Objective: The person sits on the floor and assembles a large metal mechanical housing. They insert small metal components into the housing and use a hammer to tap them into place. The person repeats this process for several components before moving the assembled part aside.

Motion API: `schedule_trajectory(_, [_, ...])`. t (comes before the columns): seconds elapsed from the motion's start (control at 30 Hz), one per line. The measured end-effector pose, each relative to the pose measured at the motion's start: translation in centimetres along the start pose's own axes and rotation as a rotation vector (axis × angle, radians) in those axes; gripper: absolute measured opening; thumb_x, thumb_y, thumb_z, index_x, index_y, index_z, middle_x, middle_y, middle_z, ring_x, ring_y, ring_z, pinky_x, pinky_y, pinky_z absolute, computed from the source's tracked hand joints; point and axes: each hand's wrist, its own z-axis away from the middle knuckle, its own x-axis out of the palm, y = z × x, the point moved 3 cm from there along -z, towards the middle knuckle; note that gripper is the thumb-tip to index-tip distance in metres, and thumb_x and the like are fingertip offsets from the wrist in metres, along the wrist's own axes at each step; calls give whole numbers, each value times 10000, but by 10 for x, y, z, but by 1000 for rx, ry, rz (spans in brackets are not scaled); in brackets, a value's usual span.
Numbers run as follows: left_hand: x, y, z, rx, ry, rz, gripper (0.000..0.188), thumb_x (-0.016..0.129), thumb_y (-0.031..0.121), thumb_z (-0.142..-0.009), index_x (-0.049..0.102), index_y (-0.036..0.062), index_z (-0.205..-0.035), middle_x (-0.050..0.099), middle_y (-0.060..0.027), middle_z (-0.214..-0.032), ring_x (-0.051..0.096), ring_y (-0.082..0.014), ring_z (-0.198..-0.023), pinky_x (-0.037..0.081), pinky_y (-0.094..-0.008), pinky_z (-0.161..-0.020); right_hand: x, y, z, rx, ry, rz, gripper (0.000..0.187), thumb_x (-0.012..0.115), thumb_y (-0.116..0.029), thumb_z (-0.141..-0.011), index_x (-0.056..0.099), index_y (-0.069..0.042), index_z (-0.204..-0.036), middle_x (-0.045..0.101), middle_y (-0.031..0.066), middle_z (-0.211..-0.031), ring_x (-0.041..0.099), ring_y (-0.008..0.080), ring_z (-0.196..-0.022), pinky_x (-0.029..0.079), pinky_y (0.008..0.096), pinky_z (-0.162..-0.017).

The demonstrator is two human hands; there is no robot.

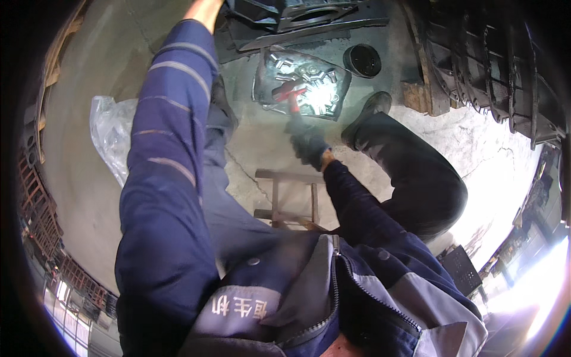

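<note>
My right hand (308, 146), in a dark glove, is closed a little short of a shallow tray (260, 80). A dark, blurred length runs up from its fingers to a red T-shaped tool (290, 95) over the tray's near part; its exact kind is unclear. Shiny metal parts (309, 70) lie loose in the tray, several of them washed out by a bright spot of light. Up past the top edge reaches my left arm (178, 77) in a blue striped sleeve; only bare skin near the wrist shows, and the hand is out of the picture.
Beyond the tray lies a large dark metal part (297, 21). A round black container (362, 60) stands right of it. Dark metal frames (488, 65) are stacked at right. A low wooden stool (291, 178) is between my legs; a clear plastic bag (112, 131) lies at left.
</note>
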Motion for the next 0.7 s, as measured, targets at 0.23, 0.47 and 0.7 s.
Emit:
schedule_trajectory(0.23, [0, -10, -11, -8, 15, 55, 592, 466, 496, -1046, 623, -24, -1281, 641, -249, -1256, 586, -359, -1183, 469, -465, -986, -32, -44, -52, -601, 693, 1036, 405, 690, -391, -911, 687, -18, -1070, 727, 224, -1017, 710, 376, -880, 564, 451, -790])
schedule_trajectory(0.47, [10, -9, -10, -51, 17, 194, 621, 459, 504, -1065, 589, -17, -1377, 628, -211, -1349, 562, -302, -1250, 454, -434, -1045, -107, -112, -127, -460, 869, 1322, 385, 751, -320, -829, 707, -14, -1059, 706, 278, -1074, 687, 434, -1025, 546, 495, -873])
schedule_trajectory(0.7, [6, 18, -3, 43, 108, -271, 592, 457, 494, -995, 747, -23, -972, 692, -324, -964, 671, -507, -982, 530, -555, -890, -97, -144, -133, -570, 815, 1187, 412, 621, -395, -908, 710, -135, -1214, 709, 193, -1206, 659, 426, -1124, 533, 521, -920])
